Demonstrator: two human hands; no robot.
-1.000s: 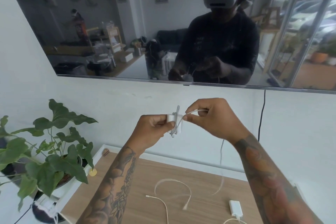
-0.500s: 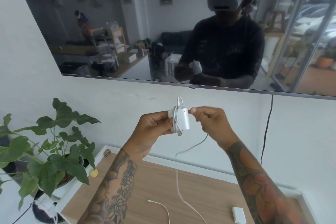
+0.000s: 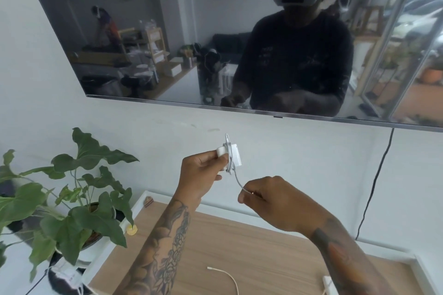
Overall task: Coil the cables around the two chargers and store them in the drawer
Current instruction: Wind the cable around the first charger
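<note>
My left hand (image 3: 202, 176) grips a white charger (image 3: 233, 156) held up in front of the wall, with several turns of its white cable (image 3: 229, 151) wound round its middle. A short free length of that cable runs down to my right hand (image 3: 268, 199), which pinches it just below and right of the charger. On the wooden surface (image 3: 251, 254) below lies a second white charger (image 3: 329, 284), partly hidden by my right forearm, and the loose end of its cable (image 3: 226, 276).
A potted green plant (image 3: 72, 199) stands at the left beside the wooden surface. A small yellow object (image 3: 132, 230) sits on the white rim. A dark screen (image 3: 215, 43) hangs on the wall above. A black cord (image 3: 374, 187) runs down the wall at right.
My right hand has dropped from level with the charger to below it, drawing the cable round. The hanging length of cable has shortened as more turns went on.
</note>
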